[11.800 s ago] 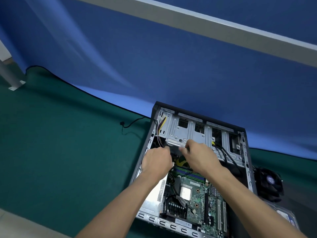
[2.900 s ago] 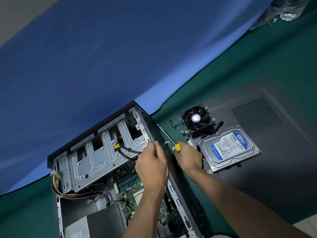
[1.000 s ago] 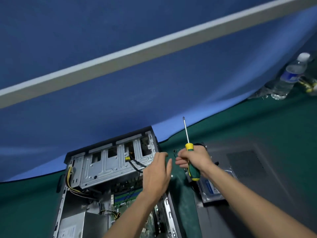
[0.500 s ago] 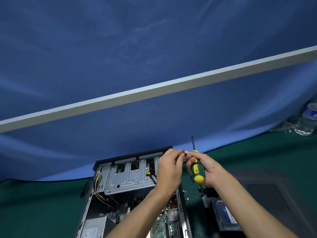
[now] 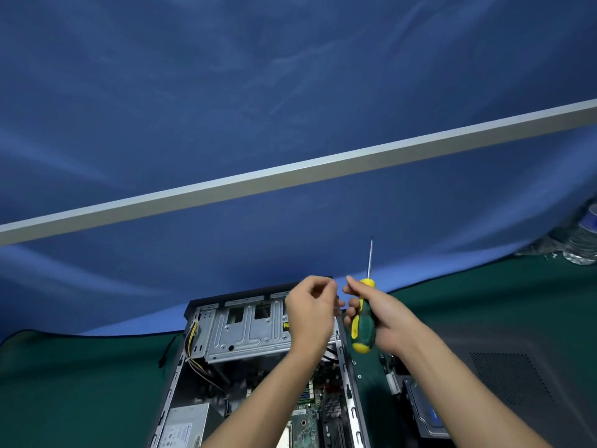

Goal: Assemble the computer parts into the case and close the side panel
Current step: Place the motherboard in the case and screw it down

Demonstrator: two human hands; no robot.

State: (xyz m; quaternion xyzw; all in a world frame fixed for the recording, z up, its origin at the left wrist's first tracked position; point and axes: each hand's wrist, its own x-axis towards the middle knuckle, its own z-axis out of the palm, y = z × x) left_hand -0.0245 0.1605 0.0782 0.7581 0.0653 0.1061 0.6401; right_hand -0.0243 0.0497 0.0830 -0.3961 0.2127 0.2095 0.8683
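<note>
The open computer case (image 5: 193,321) lies on the green mat at bottom centre, showing its silver drive cage (image 5: 245,331), power supply (image 5: 184,428) and motherboard (image 5: 307,418). My right hand (image 5: 387,321) grips a green and yellow screwdriver (image 5: 363,331) above the case's right wall, shaft pointing up. My left hand (image 5: 310,315) hovers beside it over the drive cage, thumb and fingertips curled together; I cannot make out anything between them. A hard drive (image 5: 429,415) lies right of the case, partly under my right forearm. The dark side panel (image 5: 517,367) lies flat further right.
Small loose screws (image 5: 358,376) dot the mat between the case and the hard drive. A water bottle (image 5: 584,244) stands at the far right edge. A blue cloth backdrop with a grey bar (image 5: 290,176) rises behind the mat.
My left hand left the mat by the case wall and rose next to the right hand, fingertips now together. The right hand raised the screwdriver slightly. My view tilted upward.
</note>
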